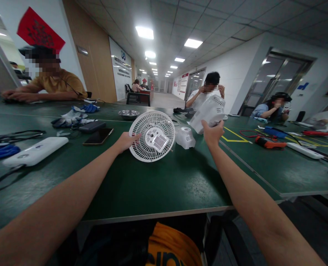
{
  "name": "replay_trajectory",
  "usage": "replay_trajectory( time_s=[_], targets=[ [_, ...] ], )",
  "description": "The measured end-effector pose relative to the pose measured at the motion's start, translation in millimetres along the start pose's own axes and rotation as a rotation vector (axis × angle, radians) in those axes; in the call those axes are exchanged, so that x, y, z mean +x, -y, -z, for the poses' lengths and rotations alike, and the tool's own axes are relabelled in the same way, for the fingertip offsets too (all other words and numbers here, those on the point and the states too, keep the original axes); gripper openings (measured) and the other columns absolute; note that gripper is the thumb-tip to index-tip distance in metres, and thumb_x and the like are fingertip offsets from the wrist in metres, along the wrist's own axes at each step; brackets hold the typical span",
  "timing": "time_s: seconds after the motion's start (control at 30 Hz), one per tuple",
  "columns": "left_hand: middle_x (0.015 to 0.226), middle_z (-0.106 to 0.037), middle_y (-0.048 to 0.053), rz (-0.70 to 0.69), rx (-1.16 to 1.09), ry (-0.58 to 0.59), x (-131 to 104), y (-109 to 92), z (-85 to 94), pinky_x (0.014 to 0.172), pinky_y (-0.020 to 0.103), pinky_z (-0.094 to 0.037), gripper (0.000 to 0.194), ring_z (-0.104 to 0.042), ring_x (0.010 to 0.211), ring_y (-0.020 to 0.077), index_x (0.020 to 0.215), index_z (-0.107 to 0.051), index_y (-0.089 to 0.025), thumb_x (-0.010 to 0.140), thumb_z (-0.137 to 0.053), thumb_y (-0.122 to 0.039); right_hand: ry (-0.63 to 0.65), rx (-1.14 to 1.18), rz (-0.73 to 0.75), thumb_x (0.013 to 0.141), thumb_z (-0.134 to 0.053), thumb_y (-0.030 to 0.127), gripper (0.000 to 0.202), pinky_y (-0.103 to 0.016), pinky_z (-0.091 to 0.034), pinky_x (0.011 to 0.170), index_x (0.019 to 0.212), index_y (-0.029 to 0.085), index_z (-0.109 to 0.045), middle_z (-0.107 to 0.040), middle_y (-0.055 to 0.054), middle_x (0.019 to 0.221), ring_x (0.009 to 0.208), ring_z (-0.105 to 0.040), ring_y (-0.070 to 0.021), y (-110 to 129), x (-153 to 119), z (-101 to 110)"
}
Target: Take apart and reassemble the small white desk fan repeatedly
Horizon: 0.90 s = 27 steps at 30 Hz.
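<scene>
My left hand [126,142] grips the left rim of a round white fan grille [152,136], which is tilted up with its slotted centre plate facing me. My right hand [213,132] holds a white translucent plastic housing [208,113] with vent slots, raised over the table. Between the two, a smaller translucent housing [185,137] rests on the green table [164,188], close to the grille's right edge.
On the left lie a phone [98,136], a white power bank [35,151], blue cable and gloves [69,120]. A metal bowl [128,114] sits behind the grille. An orange meter [270,142] lies right. Several people sit around the table.
</scene>
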State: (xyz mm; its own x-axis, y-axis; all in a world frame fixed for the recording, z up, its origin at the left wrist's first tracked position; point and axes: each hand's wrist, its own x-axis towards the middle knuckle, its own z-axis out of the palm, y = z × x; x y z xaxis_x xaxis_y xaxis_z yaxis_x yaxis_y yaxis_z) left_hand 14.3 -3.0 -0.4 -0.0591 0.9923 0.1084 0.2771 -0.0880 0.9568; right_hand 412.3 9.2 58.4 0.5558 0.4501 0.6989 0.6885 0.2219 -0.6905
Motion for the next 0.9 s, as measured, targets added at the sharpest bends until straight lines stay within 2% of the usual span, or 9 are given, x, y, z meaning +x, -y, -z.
replay_trajectory(
  time_s=[0.17, 0.3, 0.37, 0.53, 0.67, 0.8, 0.9],
  targets=[
    [0.081, -0.075, 0.010, -0.002, 0.024, -0.013, -3, -3, 0.2, 0.070, 0.036, -0.058, 0.034, -0.072, 0.072, 0.0231, 0.089, -0.071, -0.013, 0.073, -0.073, -0.043, 0.114, -0.005, 0.077, 0.068, -0.067, 0.061, 0.077, -0.043, -0.047, 0.087, 0.126, 0.017, -0.044, -0.065, -0.014, 0.111, 0.099, -0.062, -0.0308, 24, -23, -6],
    [0.082, -0.075, 0.010, -0.024, 0.004, 0.004, -8, -7, -0.2, 0.070, 0.036, -0.058, 0.034, -0.071, 0.071, 0.0224, 0.088, -0.070, -0.012, 0.074, -0.073, -0.043, 0.295, -0.131, 0.020, 0.065, -0.068, 0.065, 0.081, -0.045, -0.048, 0.086, 0.125, 0.016, -0.045, -0.066, -0.017, 0.109, 0.098, -0.063, -0.0336, 20, -43, -16],
    [0.079, -0.075, 0.010, -0.026, 0.016, 0.002, -9, -8, -0.5, 0.068, 0.035, -0.058, 0.033, -0.071, 0.069, 0.0220, 0.086, -0.070, -0.012, 0.073, -0.074, -0.043, 0.327, -0.161, 0.009, 0.064, -0.067, 0.066, 0.082, -0.046, -0.048, 0.085, 0.125, 0.016, -0.045, -0.066, -0.018, 0.108, 0.098, -0.064, -0.0349, 16, -45, -19],
    [0.075, -0.074, 0.009, -0.034, 0.024, 0.000, -6, -6, -0.8, 0.066, 0.034, -0.057, 0.031, -0.071, 0.067, 0.0217, 0.082, -0.071, -0.013, 0.073, -0.074, -0.042, 0.240, -0.130, 0.041, 0.066, -0.067, 0.064, 0.080, -0.047, -0.046, 0.088, 0.126, 0.016, -0.045, -0.065, -0.017, 0.110, 0.100, -0.062, -0.0346, 2, -22, -13],
    [0.077, -0.075, 0.009, -0.021, 0.011, -0.009, -4, -4, -1.0, 0.066, 0.033, -0.057, 0.030, -0.070, 0.066, 0.0212, 0.083, -0.071, -0.013, 0.073, -0.074, -0.042, 0.159, -0.110, 0.043, 0.064, -0.069, 0.059, 0.079, -0.048, -0.045, 0.089, 0.126, 0.015, -0.046, -0.066, -0.017, 0.109, 0.099, -0.061, -0.0343, -20, 3, 1],
    [0.078, -0.075, 0.009, -0.023, 0.011, -0.015, -6, -6, -1.0, 0.068, 0.035, -0.057, 0.033, -0.071, 0.069, 0.0224, 0.085, -0.071, -0.013, 0.072, -0.075, -0.043, 0.130, -0.104, -0.021, 0.061, -0.072, 0.054, 0.076, -0.047, -0.044, 0.091, 0.122, 0.017, -0.048, -0.065, -0.015, 0.108, 0.100, -0.061, -0.0330, -41, 17, 5],
    [0.078, -0.075, 0.009, -0.027, 0.015, 0.002, -8, -7, -0.7, 0.069, 0.036, -0.058, 0.034, -0.071, 0.070, 0.0230, 0.087, -0.071, -0.013, 0.073, -0.075, -0.043, 0.125, -0.076, -0.108, 0.061, -0.072, 0.049, 0.072, -0.043, -0.045, 0.093, 0.121, 0.018, -0.046, -0.064, -0.014, 0.112, 0.101, -0.061, -0.0310, -48, 21, 1]
  ],
)
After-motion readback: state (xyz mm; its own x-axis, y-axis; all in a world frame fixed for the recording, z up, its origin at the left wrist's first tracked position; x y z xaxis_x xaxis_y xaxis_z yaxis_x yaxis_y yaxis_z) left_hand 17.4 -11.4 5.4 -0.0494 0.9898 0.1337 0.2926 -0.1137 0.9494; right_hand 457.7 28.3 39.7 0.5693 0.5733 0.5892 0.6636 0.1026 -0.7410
